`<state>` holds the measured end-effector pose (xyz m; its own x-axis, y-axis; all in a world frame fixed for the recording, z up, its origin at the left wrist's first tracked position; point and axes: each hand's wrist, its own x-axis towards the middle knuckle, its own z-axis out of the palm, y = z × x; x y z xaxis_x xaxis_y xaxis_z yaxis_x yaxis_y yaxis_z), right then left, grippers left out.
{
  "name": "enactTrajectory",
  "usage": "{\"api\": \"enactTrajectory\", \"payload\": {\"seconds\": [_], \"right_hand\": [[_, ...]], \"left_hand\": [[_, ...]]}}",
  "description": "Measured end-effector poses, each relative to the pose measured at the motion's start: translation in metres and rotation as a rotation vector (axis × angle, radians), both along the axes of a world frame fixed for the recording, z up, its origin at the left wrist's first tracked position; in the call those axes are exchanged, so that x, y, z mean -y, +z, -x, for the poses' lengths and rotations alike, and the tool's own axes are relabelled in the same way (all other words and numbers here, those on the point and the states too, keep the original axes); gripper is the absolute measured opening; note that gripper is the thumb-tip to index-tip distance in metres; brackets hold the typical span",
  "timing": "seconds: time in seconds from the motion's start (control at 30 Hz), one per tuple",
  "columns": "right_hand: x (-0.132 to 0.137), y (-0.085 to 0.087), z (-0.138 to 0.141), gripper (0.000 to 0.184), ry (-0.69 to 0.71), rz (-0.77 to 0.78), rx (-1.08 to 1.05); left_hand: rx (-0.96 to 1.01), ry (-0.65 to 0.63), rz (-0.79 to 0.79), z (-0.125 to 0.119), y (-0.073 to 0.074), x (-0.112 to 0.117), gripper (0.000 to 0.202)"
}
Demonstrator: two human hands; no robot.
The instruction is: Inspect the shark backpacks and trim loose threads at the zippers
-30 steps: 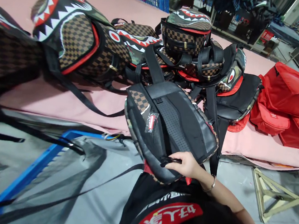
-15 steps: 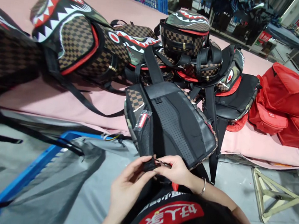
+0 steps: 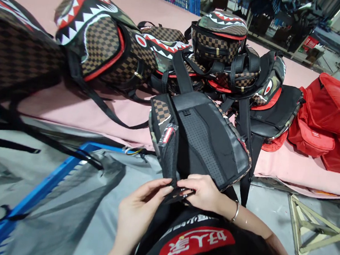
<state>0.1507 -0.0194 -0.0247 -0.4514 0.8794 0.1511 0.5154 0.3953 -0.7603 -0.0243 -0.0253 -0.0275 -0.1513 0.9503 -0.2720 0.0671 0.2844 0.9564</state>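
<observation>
A black-backed backpack [image 3: 208, 140] with brown checker and camouflage sides leans from the pink table edge down toward me, back panel up. My left hand [image 3: 140, 210] pinches the lower end of its padded shoulder strap [image 3: 170, 152]. My right hand [image 3: 202, 192] pinches a small strap buckle [image 3: 181, 193] at the same spot, fingertips of both hands nearly touching. A small red tag in a clear sleeve [image 3: 168, 133] hangs on the strap.
Several shark-mouth checkered backpacks [image 3: 105, 50] lie piled on the pink table [image 3: 67, 111]. Red bags [image 3: 327, 117] sit at the right. A blue frame [image 3: 43, 186] with grey sheeting lies below left. A wooden stand [image 3: 312, 225] is on the floor at the right.
My left hand came into view and took the strap end. My right hand shifted from the bag's bottom edge to the buckle, and the strap swung forward.
</observation>
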Motion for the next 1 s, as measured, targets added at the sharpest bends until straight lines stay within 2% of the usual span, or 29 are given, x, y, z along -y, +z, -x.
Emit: {"api": "enactTrajectory", "payload": {"seconds": [0.13, 0.23, 0.3, 0.4, 0.5, 0.57, 0.73, 1.0], "right_hand": [[0.0, 0.001, -0.003, 0.015, 0.041, -0.041, 0.08], [-0.002, 0.006, -0.002, 0.013, 0.062, -0.01, 0.124], [-0.003, 0.013, -0.004, 0.014, 0.04, 0.032, 0.089], [-0.004, 0.031, -0.011, 0.037, -0.077, 0.093, 0.051], [-0.003, 0.05, -0.021, 0.025, -0.127, 0.035, 0.119], [-0.001, 0.059, -0.026, 0.019, -0.072, -0.072, 0.181], [-0.004, 0.076, -0.03, 0.029, 0.061, -0.28, 0.466], [-0.018, 0.095, -0.026, 0.022, 0.231, -0.358, 0.64]], "left_hand": [[0.045, -0.088, 0.12, 0.002, 0.005, -0.012, 0.031], [0.027, -0.115, 0.099, 0.003, 0.007, -0.015, 0.027], [-0.035, -0.086, 0.024, 0.001, 0.007, -0.013, 0.024], [-0.167, 0.019, -0.083, -0.003, 0.008, -0.004, 0.023], [-0.243, 0.1, -0.169, -0.006, 0.009, 0.003, 0.024], [-0.246, 0.103, -0.214, -0.008, 0.01, 0.006, 0.024], [-0.22, 0.063, -0.272, -0.011, 0.008, 0.007, 0.02], [-0.28, -0.015, -0.299, -0.016, 0.005, 0.007, 0.018]]}}
